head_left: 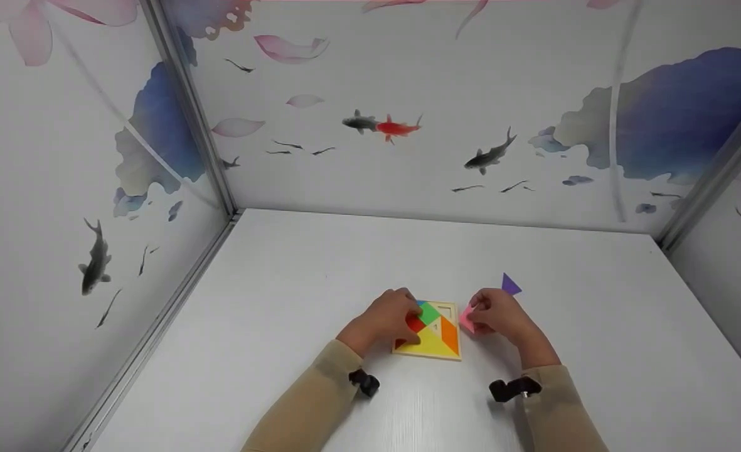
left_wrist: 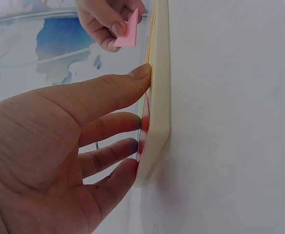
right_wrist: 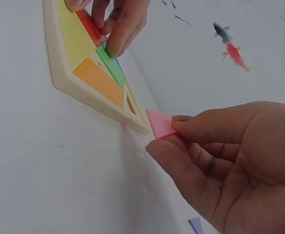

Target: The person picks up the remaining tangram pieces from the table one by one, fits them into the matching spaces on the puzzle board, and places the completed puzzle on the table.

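Observation:
A shallow tangram tray (right_wrist: 55, 58) with a pale frame lies on the table. It holds a large yellow triangle (head_left: 431, 346), an orange parallelogram (head_left: 450, 335), a green square (head_left: 430, 312), a red piece (right_wrist: 87, 27) and a partly covered blue piece. My left hand (head_left: 386, 319) rests its spread fingertips on the tray's left side, thumb on the yellow, fingers over the red and green. Just right of the tray, my right hand (head_left: 501, 316) pinches a pink triangle (right_wrist: 159, 125) between thumb and index finger, near the tray's corner.
Behind the right hand a purple triangle (head_left: 511, 285) lies on the white table (head_left: 320, 263). Bare recesses show in the tray beside the green and orange pieces. Printed walls (head_left: 408, 176) enclose the table at the back and sides. A black camera (head_left: 513, 388) sits on the right wrist.

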`<state>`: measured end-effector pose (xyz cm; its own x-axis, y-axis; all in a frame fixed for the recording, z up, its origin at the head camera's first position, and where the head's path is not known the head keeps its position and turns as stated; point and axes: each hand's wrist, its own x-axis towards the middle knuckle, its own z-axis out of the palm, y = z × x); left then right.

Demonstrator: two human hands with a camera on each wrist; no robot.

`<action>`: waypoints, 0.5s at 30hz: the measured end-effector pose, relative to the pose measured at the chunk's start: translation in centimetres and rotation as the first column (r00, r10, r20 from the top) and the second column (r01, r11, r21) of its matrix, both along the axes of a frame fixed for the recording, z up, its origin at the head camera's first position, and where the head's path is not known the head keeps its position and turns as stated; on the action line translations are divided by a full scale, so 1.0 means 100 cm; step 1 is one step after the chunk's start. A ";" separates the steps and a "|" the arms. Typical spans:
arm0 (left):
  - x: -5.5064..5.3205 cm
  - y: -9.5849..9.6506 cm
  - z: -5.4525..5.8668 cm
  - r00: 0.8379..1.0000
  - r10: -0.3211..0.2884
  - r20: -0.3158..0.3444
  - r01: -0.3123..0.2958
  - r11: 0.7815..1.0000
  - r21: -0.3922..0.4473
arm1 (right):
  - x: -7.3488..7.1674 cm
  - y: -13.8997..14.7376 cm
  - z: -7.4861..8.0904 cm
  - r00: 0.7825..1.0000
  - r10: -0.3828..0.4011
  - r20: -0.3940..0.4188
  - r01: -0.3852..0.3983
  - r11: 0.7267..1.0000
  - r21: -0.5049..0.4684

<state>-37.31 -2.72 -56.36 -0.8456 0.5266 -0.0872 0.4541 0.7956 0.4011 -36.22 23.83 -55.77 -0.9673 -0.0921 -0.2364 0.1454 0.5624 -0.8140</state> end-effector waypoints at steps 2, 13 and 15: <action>0.000 0.000 0.000 1.000 -0.001 -0.002 0.001 1.000 -0.001 | 0.000 -0.002 0.000 1.000 -0.008 0.001 0.008 1.000 -0.001; 0.002 0.001 0.000 0.999 0.036 0.034 -0.037 0.999 0.021 | 0.000 -0.013 -0.001 0.999 -0.031 0.016 0.031 1.000 -0.003; 0.002 0.001 0.000 0.999 0.032 0.033 -0.033 0.999 0.021 | 0.001 -0.015 0.000 0.999 -0.030 0.016 0.030 1.000 0.002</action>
<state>-37.14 -2.64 -56.34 -0.8591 0.5011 -0.1040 0.4148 0.8008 0.4320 -36.15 22.36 -55.81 -0.9656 -0.0624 -0.2523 0.1756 0.5589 -0.8104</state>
